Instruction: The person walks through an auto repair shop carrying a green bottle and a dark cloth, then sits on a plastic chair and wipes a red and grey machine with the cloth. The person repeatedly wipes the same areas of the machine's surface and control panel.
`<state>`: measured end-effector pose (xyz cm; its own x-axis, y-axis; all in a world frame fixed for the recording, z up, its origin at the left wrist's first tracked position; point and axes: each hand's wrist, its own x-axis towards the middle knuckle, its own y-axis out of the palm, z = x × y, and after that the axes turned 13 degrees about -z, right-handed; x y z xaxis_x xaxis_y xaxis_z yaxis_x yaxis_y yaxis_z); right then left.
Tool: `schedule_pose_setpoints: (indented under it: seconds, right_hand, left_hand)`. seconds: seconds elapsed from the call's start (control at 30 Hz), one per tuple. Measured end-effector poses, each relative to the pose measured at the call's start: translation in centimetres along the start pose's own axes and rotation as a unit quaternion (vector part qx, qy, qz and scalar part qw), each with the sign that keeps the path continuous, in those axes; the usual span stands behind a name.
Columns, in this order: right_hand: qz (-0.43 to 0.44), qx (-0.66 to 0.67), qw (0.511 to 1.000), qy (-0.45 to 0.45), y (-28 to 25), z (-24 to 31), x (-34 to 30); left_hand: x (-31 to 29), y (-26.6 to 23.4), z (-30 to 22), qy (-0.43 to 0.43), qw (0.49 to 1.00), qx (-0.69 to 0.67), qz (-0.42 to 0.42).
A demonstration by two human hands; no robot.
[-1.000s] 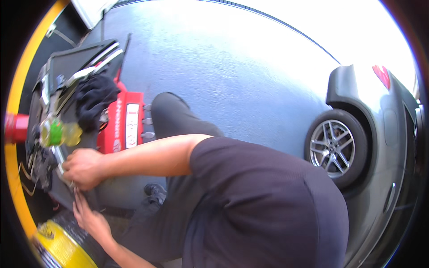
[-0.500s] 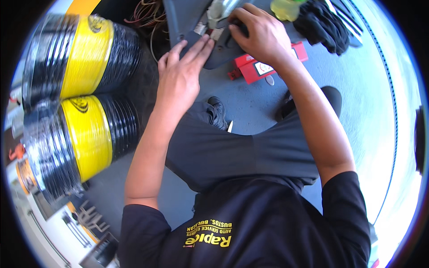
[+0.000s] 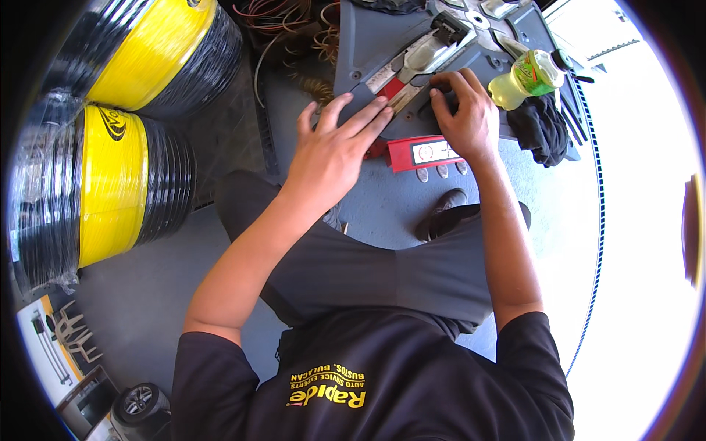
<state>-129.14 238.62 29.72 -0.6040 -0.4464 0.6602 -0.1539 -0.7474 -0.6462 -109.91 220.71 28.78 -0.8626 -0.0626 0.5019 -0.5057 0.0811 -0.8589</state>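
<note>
My left hand (image 3: 331, 151) lies palm down with its fingers spread, fingertips on the near edge of a grey metal turntable (image 3: 368, 33), beside a dark flat piece (image 3: 358, 99). A worn metal clamp jaw (image 3: 423, 57) with a red part (image 3: 390, 88) under it sits on the table just beyond those fingertips. My right hand (image 3: 471, 117) rests on the table right of the jaw, fingers and thumb curled around a dark spot; what they hold, if anything, is hidden.
A red box-shaped part (image 3: 401, 156) with oval pedals (image 3: 442, 170) juts out below the turntable. At right lie a green-yellow bottle (image 3: 526, 81) and a black cloth (image 3: 540, 128). Plastic-wrapped stacks of tyres (image 3: 114, 184) stand at left, near tangled hoses (image 3: 272, 16).
The view has shifted, so the turntable, bottle and tyres sit elsewhere in the picture and more of the clamp jaw shows. Both hands keep nearly the same places on the table.
</note>
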Motion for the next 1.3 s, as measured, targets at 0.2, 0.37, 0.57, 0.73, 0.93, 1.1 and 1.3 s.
schedule_pose_setpoints:
  seconds: [0.2, 0.37, 0.57, 0.73, 0.93, 1.1, 1.3]
  right_hand:
    - [-0.01, -0.003, 1.0, -0.002, 0.1, -0.5, 0.0]
    - [-0.006, -0.01, 1.0, 0.007, 0.4, -0.3, 0.1]
    - [-0.021, 0.001, 1.0, 0.0, 0.4, -0.4, -0.4]
    - [-0.019, 0.007, 1.0, -0.013, 0.1, -0.3, -0.4]
    - [-0.036, 0.007, 0.999, -0.01, 0.3, -0.6, -0.4]
    - [-0.031, 0.017, 0.999, -0.022, 0.0, -1.0, -0.5]
    - [-0.032, 0.007, 0.999, -0.012, 0.2, -0.4, -0.3]
  left_hand:
    - [3.9, 3.0, -0.2, 0.063, 0.996, 0.049, -0.047]
    - [0.2, 0.3, 1.1, 0.044, 0.999, 0.022, -0.019]
    - [4.0, 3.2, -0.2, 0.06, 0.996, 0.051, -0.028]
    - [1.1, 0.3, 0.4, 0.044, 0.998, 0.027, 0.022]
    - [3.5, 1.6, 0.0, 0.056, 0.998, 0.037, 0.019]
    - [3.2, 1.4, -0.2, 0.045, 0.999, 0.01, 0.014]
    - [1.4, -0.3, 0.0, 0.039, 0.998, 0.033, 0.034]
